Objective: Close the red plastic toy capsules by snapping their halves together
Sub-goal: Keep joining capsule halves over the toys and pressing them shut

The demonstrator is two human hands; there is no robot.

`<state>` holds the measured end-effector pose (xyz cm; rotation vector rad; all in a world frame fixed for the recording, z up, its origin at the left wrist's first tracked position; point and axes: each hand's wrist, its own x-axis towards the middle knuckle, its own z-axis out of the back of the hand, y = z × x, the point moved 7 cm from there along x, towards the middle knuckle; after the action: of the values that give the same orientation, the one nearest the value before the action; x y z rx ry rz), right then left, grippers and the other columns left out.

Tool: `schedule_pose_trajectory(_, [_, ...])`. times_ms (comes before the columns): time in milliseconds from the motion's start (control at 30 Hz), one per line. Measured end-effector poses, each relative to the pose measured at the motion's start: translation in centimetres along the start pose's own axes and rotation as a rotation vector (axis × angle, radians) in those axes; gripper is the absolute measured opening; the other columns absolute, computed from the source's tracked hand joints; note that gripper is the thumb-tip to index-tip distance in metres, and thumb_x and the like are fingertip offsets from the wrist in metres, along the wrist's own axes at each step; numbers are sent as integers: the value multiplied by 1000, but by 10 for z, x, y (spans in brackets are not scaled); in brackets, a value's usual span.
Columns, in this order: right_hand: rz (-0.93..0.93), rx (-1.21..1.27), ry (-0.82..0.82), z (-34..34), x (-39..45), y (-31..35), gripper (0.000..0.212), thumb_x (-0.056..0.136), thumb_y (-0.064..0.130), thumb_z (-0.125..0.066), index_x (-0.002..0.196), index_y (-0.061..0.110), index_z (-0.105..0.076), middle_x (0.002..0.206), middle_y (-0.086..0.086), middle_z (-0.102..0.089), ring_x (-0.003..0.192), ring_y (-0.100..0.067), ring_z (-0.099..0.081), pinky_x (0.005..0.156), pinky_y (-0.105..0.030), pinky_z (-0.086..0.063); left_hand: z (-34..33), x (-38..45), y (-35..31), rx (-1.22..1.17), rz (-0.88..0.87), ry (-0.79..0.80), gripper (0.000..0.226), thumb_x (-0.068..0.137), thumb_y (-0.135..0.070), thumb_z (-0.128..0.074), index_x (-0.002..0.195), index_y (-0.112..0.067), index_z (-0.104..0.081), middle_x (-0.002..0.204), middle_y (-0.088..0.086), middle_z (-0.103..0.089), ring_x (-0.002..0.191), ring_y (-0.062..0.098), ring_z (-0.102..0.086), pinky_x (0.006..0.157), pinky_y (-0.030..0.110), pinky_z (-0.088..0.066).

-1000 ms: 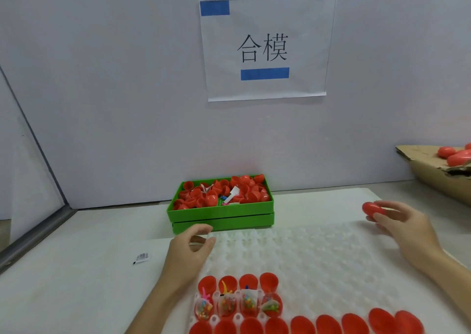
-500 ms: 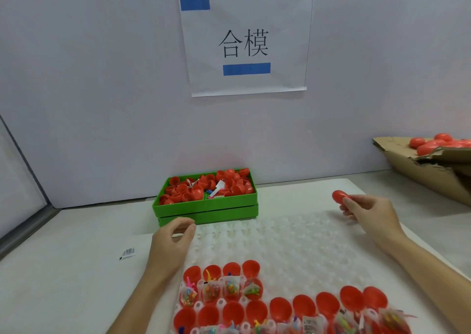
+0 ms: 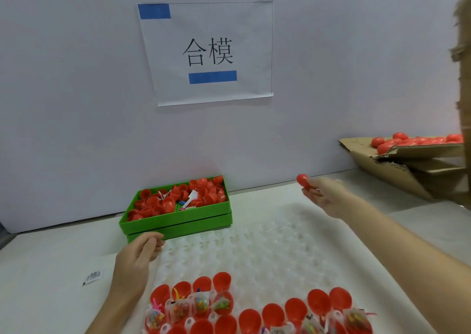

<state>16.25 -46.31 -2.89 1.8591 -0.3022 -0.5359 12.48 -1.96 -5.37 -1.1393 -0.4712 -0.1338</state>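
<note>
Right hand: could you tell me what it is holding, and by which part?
The right hand pinches a closed red plastic capsule by its lower end; its rounded top protrudes.

Factory assembly bench: wall sign, bulk capsule trays.

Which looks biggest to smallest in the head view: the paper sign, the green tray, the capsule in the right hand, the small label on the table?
1. paper sign
2. green tray, nearer the camera, so true size unsure
3. small label
4. capsule, pinched in the right hand; close to the label, unsure
</note>
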Motion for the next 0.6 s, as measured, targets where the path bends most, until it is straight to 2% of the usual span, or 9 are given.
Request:
schedule_pose_trajectory(67, [113,282,-78,5,10,54,33,98,7,-58,126,-8,-48,120,-20,-60,72,-15,-59,67,-24,-56,0,0,3,-4,6,-5,28,102,-4,-44,93,-14,-68,92,7,-71,89,26,-65,72,31,-54])
schedule_pose_trajectory(133, [212,448,-143,19,19,104,39,100,28,-56,124,-2,-49,120,-19,-56,82,-22,-64,70,-24,-59,0,1,5,-13,14,-14,27,103,-6,-43,95,-10,-68,91,8,-71,89,28,-64,71,31,-54])
schedule_pose_trajectory(200, [175,322,-133,26,23,117,50,101,42,-50,136,6,-46,119,-21,-49,99,-32,-63,89,-34,-57,0,2,6,-20,25,-20,28,103,-6,-42,96,-8,-69,91,9,-70,89,29,-64,68,21,-53])
schedule_pose_trajectory(233, [173,189,-130,28,23,111,42,103,37,-48,131,7,-51,114,-21,-47,94,-32,-61,87,-34,-56,-1,2,5,-19,27,-19,28,103,-6,-42,96,-8,-69,91,10,-70,89,28,-64,66,19,-52])
schedule_pose_trajectory(300, [240,-48,-186,32,19,80,16,102,17,-47,96,8,-59,101,-19,-51,68,-24,-56,62,-30,-49,-2,3,4,-18,32,-10,28,103,-6,-42,96,-7,-69,91,11,-70,90,29,-63,67,25,-53])
schedule_pose_trajectory(333, [293,-139,-220,36,16,59,17,99,9,-46,89,8,-60,95,-20,-56,63,-21,-53,58,-29,-44,-3,3,3,-17,39,-6,28,103,-6,-42,96,-7,-69,92,11,-70,90,29,-63,69,29,-52])
schedule_pose_trajectory(400, [380,-271,-266,49,9,16,22,96,3,-47,105,4,-67,90,-14,-67,70,-20,-59,64,-33,-50,-4,1,2,-6,52,-1,27,102,-5,-43,95,-8,-69,92,10,-69,90,28,-63,73,33,-49])
schedule_pose_trajectory(467, [435,-391,-281,58,-2,-12,30,93,2,-48,115,5,-69,84,-5,-70,77,-20,-64,75,-38,-55,-4,-1,0,19,54,1,26,101,-3,-46,93,-11,-69,92,7,-70,90,25,-63,73,33,-49])
schedule_pose_trajectory(600, [481,-444,-254,57,-12,-18,34,90,-3,-44,100,8,-74,76,-1,-70,70,-15,-63,65,-27,-47,0,-2,-3,93,68,-17,27,97,2,-51,87,-15,-70,91,2,-71,90,23,-65,83,42,-53])
